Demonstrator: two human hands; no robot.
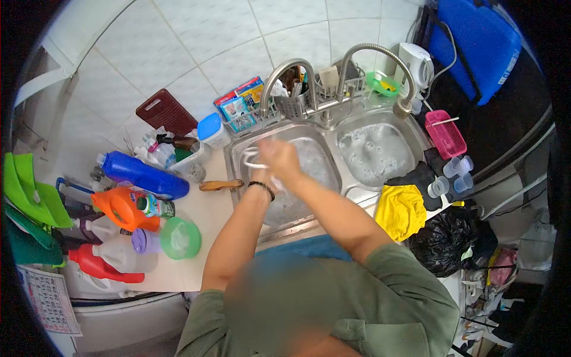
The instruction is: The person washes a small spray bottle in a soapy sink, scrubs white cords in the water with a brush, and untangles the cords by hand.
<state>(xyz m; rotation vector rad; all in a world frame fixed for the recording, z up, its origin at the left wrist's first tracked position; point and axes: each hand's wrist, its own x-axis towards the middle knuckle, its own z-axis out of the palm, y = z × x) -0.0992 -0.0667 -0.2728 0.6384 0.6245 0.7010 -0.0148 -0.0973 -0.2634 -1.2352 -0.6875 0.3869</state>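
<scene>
Over the left sink basin (276,217) my two hands are close together, smeared by motion. My right hand (282,159) is closed, curled over a white item with thin looped edges (253,157) whose kind I cannot make out. Beneath and beside it is my left hand (262,174), a black bracelet (263,189) on its wrist; its fingers are mostly hidden. Cloudy, sudsy water (312,163) lies in this basin. Suds also float in the right basin (375,154). A curved metal faucet (291,62) rises behind the hands, and a coiled spring faucet (377,49) stands to its right.
Left of the sink lie a wooden-handled tool (221,185), a green bowl (180,238), a blue bottle (146,177) and an orange jug (125,208). On the right are a yellow cloth (400,212), clear cups (439,187), a pink basket (446,135) and a white kettle (414,65).
</scene>
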